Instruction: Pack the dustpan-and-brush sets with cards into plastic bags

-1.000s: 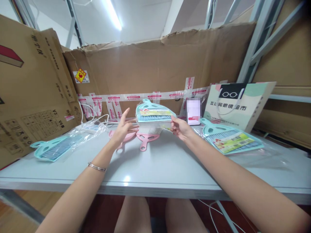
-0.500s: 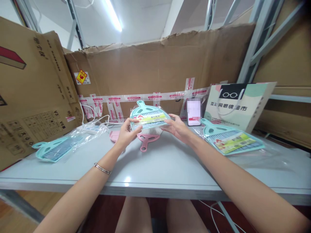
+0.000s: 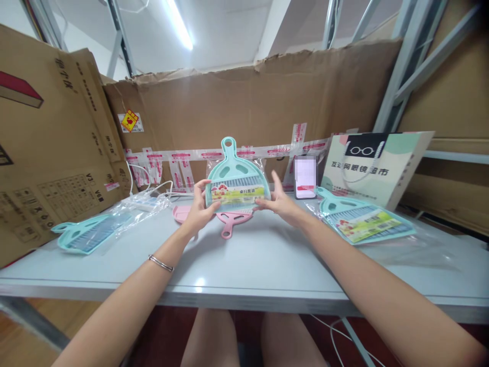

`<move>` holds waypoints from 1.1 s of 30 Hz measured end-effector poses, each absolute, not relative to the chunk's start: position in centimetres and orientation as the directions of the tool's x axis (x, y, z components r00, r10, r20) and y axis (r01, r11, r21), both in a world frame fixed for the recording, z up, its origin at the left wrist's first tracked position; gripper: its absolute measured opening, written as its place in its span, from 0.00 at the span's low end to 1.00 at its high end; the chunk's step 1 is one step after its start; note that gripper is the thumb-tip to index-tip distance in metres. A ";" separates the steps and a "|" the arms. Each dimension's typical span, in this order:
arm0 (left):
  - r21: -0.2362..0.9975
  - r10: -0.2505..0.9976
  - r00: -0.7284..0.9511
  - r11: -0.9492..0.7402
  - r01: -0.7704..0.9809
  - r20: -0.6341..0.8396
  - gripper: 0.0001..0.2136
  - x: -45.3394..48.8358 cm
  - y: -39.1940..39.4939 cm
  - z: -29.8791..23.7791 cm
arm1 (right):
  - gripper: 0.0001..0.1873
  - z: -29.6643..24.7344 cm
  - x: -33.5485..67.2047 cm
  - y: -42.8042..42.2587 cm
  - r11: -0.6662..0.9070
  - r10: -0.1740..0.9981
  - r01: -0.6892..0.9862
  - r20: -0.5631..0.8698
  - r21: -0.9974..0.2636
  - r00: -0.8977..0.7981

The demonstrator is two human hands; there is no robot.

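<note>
Both hands hold a teal dustpan-and-brush set [image 3: 234,176] upright above the table, handle pointing up, its yellow label facing me. My left hand [image 3: 199,210] grips its left lower edge, thumb on the front. My right hand [image 3: 280,204] holds the right lower edge with fingers partly spread. The set is wrapped in a clear plastic bag. Just behind and under it a pink dustpan set [image 3: 229,219] lies on the grey table [image 3: 244,265].
Another bagged teal set [image 3: 362,220] lies at the right, and a third [image 3: 89,232] at the left in loose plastic. A phone [image 3: 304,177] and a paper bag [image 3: 376,163] lean at the back. Cardboard walls surround the table; white cables [image 3: 153,191] sit back left.
The teal set was lying flat between my hands; my left hand took hold of it and both hands tipped it upright with the handle up.
</note>
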State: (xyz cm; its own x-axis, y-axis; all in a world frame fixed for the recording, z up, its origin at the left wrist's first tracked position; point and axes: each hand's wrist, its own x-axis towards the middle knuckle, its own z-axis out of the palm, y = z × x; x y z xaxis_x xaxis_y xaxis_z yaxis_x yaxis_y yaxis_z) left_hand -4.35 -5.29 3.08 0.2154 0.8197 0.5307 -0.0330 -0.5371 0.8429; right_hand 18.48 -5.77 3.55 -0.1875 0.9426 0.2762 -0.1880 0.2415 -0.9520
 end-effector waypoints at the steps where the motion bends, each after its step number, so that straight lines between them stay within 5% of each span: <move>1: 0.856 0.821 0.254 -0.513 -0.065 0.512 0.36 -4.4 -5.3 3.0 | 0.38 3.5 18.8 -5.7 0.203 0.940 -0.139 0.233 -0.969 -0.249; 6: 0.929 0.849 0.407 -0.369 -0.003 0.338 0.36 -4.9 -5.2 2.6 | 0.21 3.1 20.2 -5.3 0.045 0.900 0.083 0.005 -0.996 -0.437; 20: 0.948 0.844 0.460 -0.317 0.015 0.275 0.32 -5.0 -5.4 2.6 | 0.25 3.0 20.7 -5.1 -0.053 0.880 0.142 -0.114 -0.988 -0.461; 28: 0.937 0.891 0.303 -0.287 -0.199 0.337 0.30 -5.5 -6.0 5.0 | 0.20 3.1 20.3 -3.9 -0.064 0.988 -0.105 -0.048 -0.992 -0.144; 33: 0.938 0.864 0.399 -0.205 -0.281 0.308 0.26 0.2 -7.7 7.9 | 0.08 1.0 19.3 -3.2 0.034 0.998 -0.054 0.036 -0.998 -0.053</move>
